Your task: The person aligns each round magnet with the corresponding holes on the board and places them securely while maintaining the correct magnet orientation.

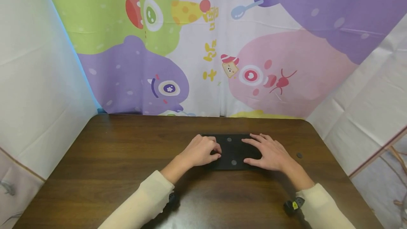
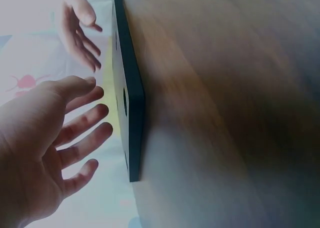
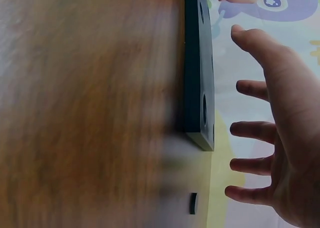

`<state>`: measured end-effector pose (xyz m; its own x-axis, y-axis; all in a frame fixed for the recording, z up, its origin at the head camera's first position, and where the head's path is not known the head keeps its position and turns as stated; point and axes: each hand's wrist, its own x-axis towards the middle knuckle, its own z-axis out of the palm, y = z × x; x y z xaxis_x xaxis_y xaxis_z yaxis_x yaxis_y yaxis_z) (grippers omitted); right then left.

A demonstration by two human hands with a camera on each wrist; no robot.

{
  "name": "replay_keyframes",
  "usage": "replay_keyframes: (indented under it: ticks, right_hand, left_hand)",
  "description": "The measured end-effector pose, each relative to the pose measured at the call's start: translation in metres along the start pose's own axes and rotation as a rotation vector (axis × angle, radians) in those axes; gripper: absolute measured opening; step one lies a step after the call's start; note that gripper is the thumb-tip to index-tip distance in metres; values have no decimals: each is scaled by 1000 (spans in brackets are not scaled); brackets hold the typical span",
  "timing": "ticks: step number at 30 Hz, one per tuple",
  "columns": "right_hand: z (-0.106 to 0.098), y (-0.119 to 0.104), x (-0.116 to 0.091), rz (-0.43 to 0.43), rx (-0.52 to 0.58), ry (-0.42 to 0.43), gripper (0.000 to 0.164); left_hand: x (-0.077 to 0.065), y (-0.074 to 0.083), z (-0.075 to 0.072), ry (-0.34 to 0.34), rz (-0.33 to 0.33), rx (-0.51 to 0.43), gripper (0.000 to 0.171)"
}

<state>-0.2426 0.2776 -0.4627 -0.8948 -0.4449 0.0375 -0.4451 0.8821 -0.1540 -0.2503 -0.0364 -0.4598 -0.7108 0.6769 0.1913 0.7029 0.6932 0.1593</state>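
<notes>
A flat black rectangular board lies on the table. Round grey spots show on its top, one near the far edge and one near the front; whether they are discs or recesses I cannot tell. My left hand hovers over the board's left end, fingers loosely bent and holding nothing. Over the right end is my right hand, its fingers spread. Both wrist views show a gap between each hand and the board. A small dark disc lies on the table, right of the board. The hands hide both board ends.
The brown wooden table has rounded far corners. A cartoon-printed curtain hangs behind it, and white cloth hangs at the sides. A dark device is strapped at the right wrist.
</notes>
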Motion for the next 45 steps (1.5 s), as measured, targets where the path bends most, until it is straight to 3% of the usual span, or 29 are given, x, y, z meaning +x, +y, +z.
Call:
replay_keyframes:
  ticks: [15, 20, 34, 45]
  right_hand:
    - [5, 8, -10, -21, -11, 37, 74]
    - [3, 10, -14, -24, -28, 67, 71]
    - [1, 16, -19, -52, -58, 122, 61]
    - [-1, 24, -24, -23, -59, 128, 63]
  left_hand:
    - [-14, -16, -4, -34, -117, -41, 26]
    - [-19, -21, -5, -37, -146, -49, 38]
    - [-31, -35, -2, -43, -155, -48, 63]
    - [-35, -39, -4, -140, -182, -127, 86]
